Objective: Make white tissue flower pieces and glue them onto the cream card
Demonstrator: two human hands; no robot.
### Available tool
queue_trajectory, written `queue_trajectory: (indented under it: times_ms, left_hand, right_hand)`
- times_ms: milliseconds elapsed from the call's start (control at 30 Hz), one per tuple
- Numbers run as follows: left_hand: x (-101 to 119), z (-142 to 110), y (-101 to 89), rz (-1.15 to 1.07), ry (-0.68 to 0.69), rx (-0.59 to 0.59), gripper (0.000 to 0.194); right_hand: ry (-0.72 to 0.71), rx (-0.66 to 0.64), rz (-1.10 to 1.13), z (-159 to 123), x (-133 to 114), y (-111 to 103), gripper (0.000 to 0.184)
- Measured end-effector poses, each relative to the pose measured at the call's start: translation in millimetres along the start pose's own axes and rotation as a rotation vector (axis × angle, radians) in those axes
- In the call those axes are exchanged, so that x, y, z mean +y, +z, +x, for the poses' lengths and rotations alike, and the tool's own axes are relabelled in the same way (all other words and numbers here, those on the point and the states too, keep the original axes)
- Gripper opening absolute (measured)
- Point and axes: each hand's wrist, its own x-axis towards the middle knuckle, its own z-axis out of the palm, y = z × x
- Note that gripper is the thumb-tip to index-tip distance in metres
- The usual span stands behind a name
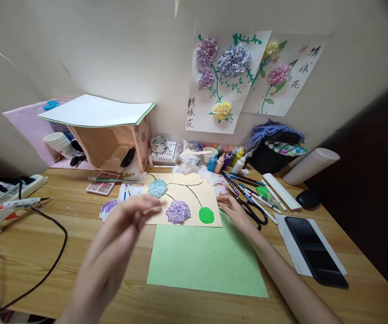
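- I'm viewing the head feed: cream sheet (210,193) lies mid-table, its lower edge overlapping the top of a light green sheet (207,256).
- On the cream sheet I count three round pieces: pale blue cluster (158,188) upper left, purple cluster (178,212) lower middle, flat bright green disc (206,215) lower right. Thin dark stem lines run between and above them.
- My left hand (122,229) is raised and blurred in front of the cream sheet's left side, fingertips pointing at the purple cluster. Fingers look loosely bent; I can't tell whether they pinch anything.
- My right hand (234,211) is at the cream sheet's right edge, fingers stretched out and slightly apart, tips at the paper. Forearm crosses the green sheet's right side.
- Black-handled scissors (247,205) lie just beside the right hand; loose pens (243,180) beyond.
- Small paint bottles (219,163) stand behind the cream sheet, near crumpled white tissue (187,165).
- Far right: dark phone (315,252) on white paper. Far left: white glue gun (6,209) with a black cord.
- Two flower pictures (237,96) hang on the wall.
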Motion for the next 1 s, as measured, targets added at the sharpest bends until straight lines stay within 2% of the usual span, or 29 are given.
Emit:
queue_trajectory:
  times_ms: [33,133,167,233,300,467,633,867,1000]
  left_hand:
    - [-13.2,13.7,-1.3,0.011,-0.091,-0.053,0.038]
    - [-64.8,49.9,-10.1,0.164,-0.429,0.019,0.042]
    - [-81.7,58.2,-13.3,0.145,-0.524,0.025,0.043]
    - [-108.1,68.6,-17.4,0.099,-0.597,-0.002,0.045]
    - [-122.3,73.6,-17.9,0.06,-0.624,-0.01,0.046]
    - [-120.4,74.2,-15.6,-0.014,-0.603,-0.009,0.045]
    - [-106.9,51.4,-28.5,-0.065,-0.575,-0.048,0.046]
    - [-105.3,11.8,-67.4,-0.075,-0.519,0.017,0.045]
    - [-114.1,5.8,-76.0,-0.134,-0.547,0.074,0.039]
  right_hand:
    - [0.048,-0.007,0.067,-0.6,1.1,2.0,0.02]
    - [0.154,-0.039,0.177,-3.8,-3.3,0.9,0.018]
    - [0.183,-0.056,0.206,-4.9,-6.3,-0.5,0.018]
    - [0.254,-0.099,0.261,-6.4,-12.3,-2.5,0.016]
    - [0.291,-0.153,0.257,-6.6,-16.1,-1.9,0.015]
    - [0.285,-0.237,0.152,-3.2,-15.2,12.3,0.01]
    - [0.259,-0.344,0.116,-1.4,-12.8,22.1,0.015]
    - [0.32,-0.484,0.284,-8.7,-13.8,-2.0,0.026]
    - [0.364,-0.603,0.37,-25.8,-12.0,-6.8,0.03]
